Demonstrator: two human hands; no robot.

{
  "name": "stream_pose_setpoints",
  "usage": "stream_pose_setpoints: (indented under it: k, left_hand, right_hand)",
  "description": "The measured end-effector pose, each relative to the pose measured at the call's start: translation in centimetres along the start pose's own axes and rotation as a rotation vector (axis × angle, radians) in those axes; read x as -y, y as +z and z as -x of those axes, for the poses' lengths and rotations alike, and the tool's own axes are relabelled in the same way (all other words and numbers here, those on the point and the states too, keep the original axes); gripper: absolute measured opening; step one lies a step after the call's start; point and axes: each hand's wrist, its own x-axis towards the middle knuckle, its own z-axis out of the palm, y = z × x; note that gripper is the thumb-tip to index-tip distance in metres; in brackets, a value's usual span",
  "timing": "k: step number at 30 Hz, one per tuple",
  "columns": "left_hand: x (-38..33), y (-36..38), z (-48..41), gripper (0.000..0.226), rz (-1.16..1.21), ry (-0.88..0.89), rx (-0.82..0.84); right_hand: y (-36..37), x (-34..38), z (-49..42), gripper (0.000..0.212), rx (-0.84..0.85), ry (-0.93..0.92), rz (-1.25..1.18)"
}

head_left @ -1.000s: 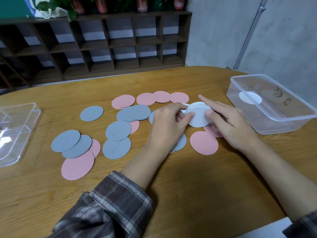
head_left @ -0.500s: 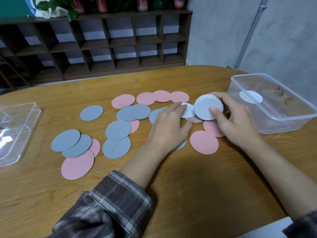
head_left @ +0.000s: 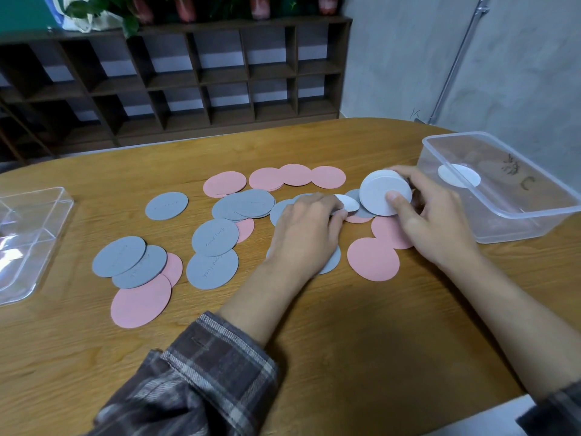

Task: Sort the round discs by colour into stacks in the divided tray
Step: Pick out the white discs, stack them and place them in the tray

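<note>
Grey discs (head_left: pixel 214 237) and pink discs (head_left: pixel 373 259) lie scattered and overlapping on the wooden table (head_left: pixel 361 335). My right hand (head_left: pixel 430 221) grips a small stack of white discs (head_left: pixel 379 194), tilted on edge just above the table, thumb on its face. My left hand (head_left: pixel 309 229) lies palm down beside it, its fingertips pinching the edge of a single white disc (head_left: pixel 348 202), which is slightly raised. The clear divided tray (head_left: pixel 47 247) sits at the far left edge with no discs visible in it.
A clear plastic box (head_left: pixel 515 225) stands at the right, close to my right hand, with one white disc (head_left: pixel 459 175) inside. A dark wooden shelf unit (head_left: pixel 188 77) runs behind the table. Bare wood lies in front of the discs.
My right hand lifted the white stack off the table, tipped it on edge and carried it right. My left hand let go of the stack and took the single white disc.
</note>
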Motion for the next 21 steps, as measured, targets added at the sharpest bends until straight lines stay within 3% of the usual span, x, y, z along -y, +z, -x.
stream_pose_setpoints:
  k: [15,21]
  left_hand:
    - [0.48,0.51,-0.26,0.023,0.092,0.151,-0.346]
    - [0.35,0.34,-0.22,0.013,0.234,0.157,-0.3]
  right_hand:
    - [0.05,-0.22,-0.09,0.034,0.002,0.004,0.009]
    - [0.14,0.06,0.09,0.044,0.056,-0.01,-0.02]
